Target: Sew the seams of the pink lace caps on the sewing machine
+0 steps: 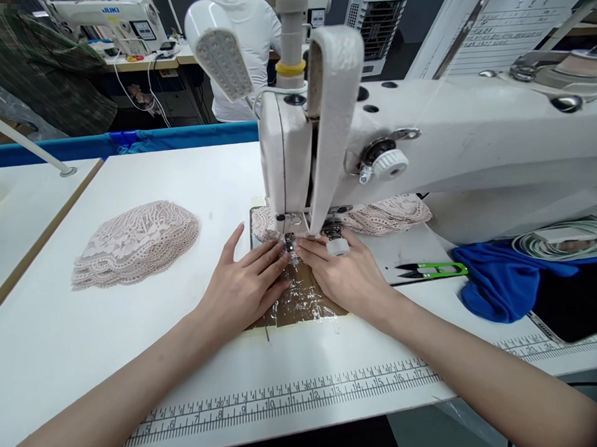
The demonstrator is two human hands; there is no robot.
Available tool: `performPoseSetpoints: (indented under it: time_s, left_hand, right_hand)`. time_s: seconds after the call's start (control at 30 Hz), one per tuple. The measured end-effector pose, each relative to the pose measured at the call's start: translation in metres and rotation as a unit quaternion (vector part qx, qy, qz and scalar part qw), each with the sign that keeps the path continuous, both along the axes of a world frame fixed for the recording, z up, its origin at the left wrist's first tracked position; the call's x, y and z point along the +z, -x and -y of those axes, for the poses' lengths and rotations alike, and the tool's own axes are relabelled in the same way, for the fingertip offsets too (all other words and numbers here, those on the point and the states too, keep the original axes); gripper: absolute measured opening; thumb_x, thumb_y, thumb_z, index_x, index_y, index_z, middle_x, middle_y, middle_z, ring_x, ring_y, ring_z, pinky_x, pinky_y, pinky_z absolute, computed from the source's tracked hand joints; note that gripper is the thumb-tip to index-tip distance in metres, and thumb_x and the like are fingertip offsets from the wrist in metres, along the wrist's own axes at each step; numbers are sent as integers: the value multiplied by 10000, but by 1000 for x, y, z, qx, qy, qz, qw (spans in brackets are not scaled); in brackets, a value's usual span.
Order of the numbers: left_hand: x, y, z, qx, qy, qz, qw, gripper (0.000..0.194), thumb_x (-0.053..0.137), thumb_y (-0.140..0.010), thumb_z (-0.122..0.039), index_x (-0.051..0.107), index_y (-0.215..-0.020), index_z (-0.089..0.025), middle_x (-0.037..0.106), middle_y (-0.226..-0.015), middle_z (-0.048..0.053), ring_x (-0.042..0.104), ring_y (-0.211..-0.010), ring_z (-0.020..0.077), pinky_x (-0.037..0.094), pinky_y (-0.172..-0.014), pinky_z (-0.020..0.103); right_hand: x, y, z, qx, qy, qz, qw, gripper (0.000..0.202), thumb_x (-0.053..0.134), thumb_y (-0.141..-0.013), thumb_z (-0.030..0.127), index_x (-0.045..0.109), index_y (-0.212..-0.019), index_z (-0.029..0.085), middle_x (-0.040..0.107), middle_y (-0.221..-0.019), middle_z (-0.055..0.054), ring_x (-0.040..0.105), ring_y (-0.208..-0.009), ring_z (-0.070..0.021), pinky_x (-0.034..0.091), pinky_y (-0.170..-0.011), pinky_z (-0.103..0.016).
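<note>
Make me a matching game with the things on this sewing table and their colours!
Things:
1. thread snips
2. lace pile
3. folded cloth
4. sewing machine

Colours:
A. blue
B. white
C. green handle
D. pale pink

Right pairs: 1-C, 2-D, 3-A, 4-B.

The left hand and right hand both press flat by the needle, holding nothing.
</note>
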State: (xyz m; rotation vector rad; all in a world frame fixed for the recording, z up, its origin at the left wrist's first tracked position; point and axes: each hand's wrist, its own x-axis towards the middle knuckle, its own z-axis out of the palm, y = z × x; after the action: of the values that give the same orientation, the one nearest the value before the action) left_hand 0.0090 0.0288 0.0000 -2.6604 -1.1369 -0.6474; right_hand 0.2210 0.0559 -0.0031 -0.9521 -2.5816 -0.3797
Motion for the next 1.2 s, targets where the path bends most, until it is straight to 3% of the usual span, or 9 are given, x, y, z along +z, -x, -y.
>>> performPoseSetpoints:
  time_s: [0.4, 0.6, 0.7, 0.77, 0.8, 0.87, 0.97, 1.1, 1.2]
  left_hand:
    - [2, 2, -1, 0, 7, 12, 1000, 310, 499, -946, -274, 605, -1228, -198, 681, -1197, 85, 619, -1152, 250, 218, -1157, 585]
    - [10, 8, -8, 46, -17, -39, 998, 340, 465, -962, -326, 581, -1229, -150, 656, -1230, 118, 604, -1155, 277, 310, -1092, 537]
    - [16, 9, 1, 49, -73, -69, 994, 306, 498, -944, -376, 655, -1070, -146, 733, -900, 83, 685, -791, 234, 424, -899, 463]
    - [20, 9, 6, 29, -97, -51, 994, 210, 531, -930, -328, 672, -879, -180, 645, -597, -13, 582, -513, 148, 427, -711, 370]
    - [22, 9, 8, 19, -101, -38, 994, 182, 547, -920, -292, 661, -823, -188, 608, -546, -34, 545, -475, 131, 405, -653, 343]
    - [24, 10, 7, 8, -93, -24, 995, 117, 564, -904, -234, 655, -845, -189, 675, -670, -8, 612, -603, 146, 406, -654, 329]
    - [23, 12, 2, 2, -55, -23, 998, 111, 549, -904, -197, 650, -952, -190, 725, -909, 28, 661, -822, 181, 442, -785, 353]
    - [20, 14, -1, -8, -16, 14, 1000, 138, 540, -908, -177, 643, -996, -203, 726, -905, 11, 668, -825, 169, 452, -837, 370]
    - [16, 12, -2, -31, 28, 23, 999, 240, 494, -933, -172, 613, -1139, -206, 701, -1109, 40, 647, -1019, 184, 436, -956, 388]
  right_hand:
    - [1, 0, 2, -8, 6, 0, 1000, 294, 472, -871, 61, 700, -1039, 142, 718, -1084, -86, 618, -1011, -213, 395, -1024, -443]
    - [5, -2, 2, -3, 9, -7, 1000, 331, 445, -856, 21, 698, -1042, 126, 709, -1108, -99, 616, -1030, -210, 352, -1078, -457]
    - [8, -3, 6, 10, -9, -35, 999, 341, 429, -865, 16, 691, -1052, 128, 719, -1080, -86, 622, -1005, -202, 373, -1061, -439]
    - [9, -2, 11, 23, -19, -69, 997, 332, 429, -875, 22, 692, -1034, 147, 732, -1039, -58, 634, -936, -185, 424, -1001, -404]
    - [9, 0, 14, 33, -16, -87, 996, 328, 431, -874, 19, 690, -1026, 153, 734, -1030, -46, 638, -904, -173, 454, -951, -375]
    - [10, 3, 18, 68, 12, -108, 992, 315, 445, -874, 19, 676, -1041, 154, 724, -1060, -40, 639, -918, -156, 488, -860, -317]
    - [11, 7, 22, 113, 48, -97, 988, 266, 473, -884, 55, 666, -1036, 157, 722, -1034, -46, 634, -973, -159, 490, -830, -295]
    - [12, 7, 23, 51, -4, -114, 992, 232, 476, -879, 50, 674, -937, 156, 725, -860, -28, 630, -763, -154, 480, -773, -303]
    - [10, 6, 24, 47, 29, -103, 993, 275, 440, -877, 18, 648, -1003, 146, 709, -981, -54, 625, -812, -164, 476, -722, -298]
